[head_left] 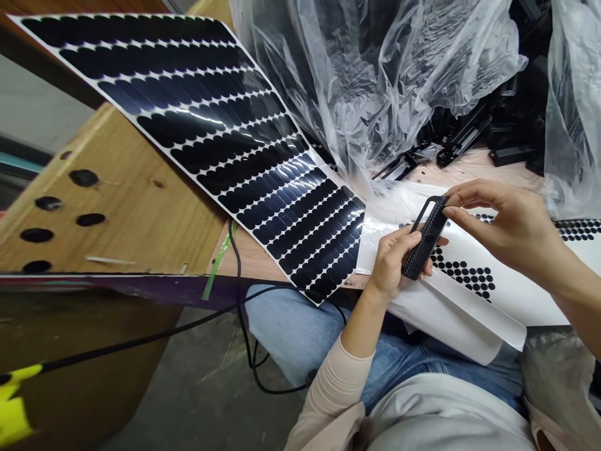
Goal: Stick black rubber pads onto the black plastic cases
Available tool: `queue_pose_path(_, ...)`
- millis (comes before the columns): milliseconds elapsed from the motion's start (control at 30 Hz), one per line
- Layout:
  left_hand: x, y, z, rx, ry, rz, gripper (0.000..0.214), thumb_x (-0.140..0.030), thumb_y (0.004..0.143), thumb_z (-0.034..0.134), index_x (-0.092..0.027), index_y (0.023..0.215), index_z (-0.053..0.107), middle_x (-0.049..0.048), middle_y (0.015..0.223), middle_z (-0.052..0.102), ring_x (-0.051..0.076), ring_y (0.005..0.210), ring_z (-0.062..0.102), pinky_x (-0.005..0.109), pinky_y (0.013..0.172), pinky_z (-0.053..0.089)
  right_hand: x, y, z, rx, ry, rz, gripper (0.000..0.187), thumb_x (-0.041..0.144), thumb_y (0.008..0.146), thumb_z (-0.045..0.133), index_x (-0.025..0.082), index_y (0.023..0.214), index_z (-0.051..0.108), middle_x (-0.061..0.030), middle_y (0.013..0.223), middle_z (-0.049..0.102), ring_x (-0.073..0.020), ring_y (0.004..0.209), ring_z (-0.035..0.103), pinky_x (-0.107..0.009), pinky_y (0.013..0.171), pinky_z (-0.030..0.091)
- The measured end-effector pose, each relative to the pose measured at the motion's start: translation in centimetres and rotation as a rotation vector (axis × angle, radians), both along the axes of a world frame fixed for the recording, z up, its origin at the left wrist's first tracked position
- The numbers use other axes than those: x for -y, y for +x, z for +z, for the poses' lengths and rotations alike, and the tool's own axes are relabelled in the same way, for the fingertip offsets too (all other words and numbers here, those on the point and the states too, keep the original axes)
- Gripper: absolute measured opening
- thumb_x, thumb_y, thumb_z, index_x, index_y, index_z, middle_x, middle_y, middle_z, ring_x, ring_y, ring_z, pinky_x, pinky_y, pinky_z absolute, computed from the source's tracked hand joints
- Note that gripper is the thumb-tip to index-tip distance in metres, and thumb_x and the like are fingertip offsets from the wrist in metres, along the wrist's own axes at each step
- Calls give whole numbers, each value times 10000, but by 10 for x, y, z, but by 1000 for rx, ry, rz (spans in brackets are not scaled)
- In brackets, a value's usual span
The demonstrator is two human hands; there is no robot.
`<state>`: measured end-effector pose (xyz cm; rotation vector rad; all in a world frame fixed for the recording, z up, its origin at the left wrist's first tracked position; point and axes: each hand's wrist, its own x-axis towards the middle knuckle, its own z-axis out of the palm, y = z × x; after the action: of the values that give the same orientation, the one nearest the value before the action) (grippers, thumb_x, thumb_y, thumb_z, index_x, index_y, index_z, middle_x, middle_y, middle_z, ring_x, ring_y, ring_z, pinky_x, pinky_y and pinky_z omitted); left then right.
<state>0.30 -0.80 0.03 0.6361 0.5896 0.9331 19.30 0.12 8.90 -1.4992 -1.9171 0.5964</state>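
Observation:
My left hand (pixel 392 260) is closed round the lower part of a slim black plastic piece (pixel 426 238). The piece has a carbon-fibre-like texture and a long open slot on one side, and it is held tilted above the table. At its upper end, the thumb and index finger of my right hand (pixel 509 219) are pinched on the edge; any small thing between those fingertips is hidden. Under both hands lie white backing sheets (pixel 526 275) with rows of round black stickers (pixel 469 275), some spots bare.
On the left, a large sheet of black round stickers (pixel 244 138) leans over a wooden board (pixel 154 207) dotted with several black stickers. Clear plastic bags (pixel 357 81) and black plastic parts (pixel 464 134) fill the back. A black cable (pixel 188 326) hangs at the left.

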Motion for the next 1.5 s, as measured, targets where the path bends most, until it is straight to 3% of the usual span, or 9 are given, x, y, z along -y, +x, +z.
queue_pose_path(333, 0, 0, 2, -38, 5, -5, 473, -535, 876, 734, -102, 1066, 729, 165, 959, 832, 136, 465, 635, 250, 426, 447, 12, 2, -11, 333, 306, -109, 302, 443, 1002, 746, 299, 1265, 779, -173, 1410, 695, -444, 1252, 677, -608, 997, 574)
queue_pose_path(433, 0, -1, 2, -28, 7, -8, 442, -534, 872, 728, -115, 1010, 718, 150, 917, 826, 137, 456, 630, 250, 425, 445, 10, 2, -16, 222, 138, -90, 476, 555, 992, 736, 246, 1354, 736, -169, 1277, 752, -393, 1115, 740, -543, 919, 607)
queue_pose_path(567, 0, -1, 1, -29, 12, 2, 415, -524, 870, 731, -120, 960, 707, 134, 884, 816, 139, 445, 628, 244, 413, 432, 0, 3, -16, -58, -196, -1, 472, 661, 925, 783, 237, 1133, 787, -76, 970, 823, -302, 863, 780, -447, 814, 624)
queue_pose_path(733, -2, 1, -1, -26, 24, 49, 424, -529, 888, 727, -127, 1019, 694, 148, 975, 825, 135, 472, 633, 250, 419, 431, -43, 12, -20, -167, -333, -43, 458, 670, 968, 710, 229, 909, 820, -98, 942, 823, -301, 842, 767, -442, 787, 610)
queue_pose_path(867, -3, 2, -2, -11, 49, 69, 404, -526, 917, 702, -154, 1064, 638, 124, 1007, 818, 134, 488, 640, 255, 436, 449, -96, 34, -41, 152, 5, -342, 211, 352, 965, 720, 201, 1088, 802, -174, 1215, 774, -327, 960, 737, -502, 887, 579)
queue_pose_path(1000, -2, 2, -2, -21, 59, 100, 417, -554, 938, 706, -189, 1095, 579, 72, 1007, 791, 133, 514, 669, 242, 459, 463, -119, 54, -59, 412, 52, -205, 164, 164, 855, 739, 231, 993, 797, -158, 1192, 760, -375, 1105, 691, -490, 903, 558)
queue_pose_path(1100, -2, 2, -2, -22, 47, 107, 416, -532, 934, 731, -192, 1114, 572, 68, 1065, 779, 122, 549, 682, 236, 493, 490, -111, 62, -57, 91, 86, -171, 86, 201, 830, 796, 252, 897, 782, -89, 992, 749, -312, 994, 677, -444, 870, 551)
queue_pose_path(1233, -2, 1, 0, 1, 40, 115, 411, -497, 926, 751, -199, 1133, 558, 64, 1073, 779, 124, 570, 690, 236, 510, 500, -95, 75, -39, -574, -10, -273, 333, 376, 721, 961, 261, 930, 729, -22, 958, 704, -191, 822, 636, -319, 672, 534)
queue_pose_path(1500, -3, 2, -3, -30, 46, 118, 410, -523, 964, 732, -207, 1155, 555, 35, 951, 782, 160, 589, 717, 262, 534, 542, -52, 71, -22, -945, -383, -189, 437, 587, 726, 992, 271, 881, 733, 45, 759, 614, -92, 616, 494, -224, 567, 528)
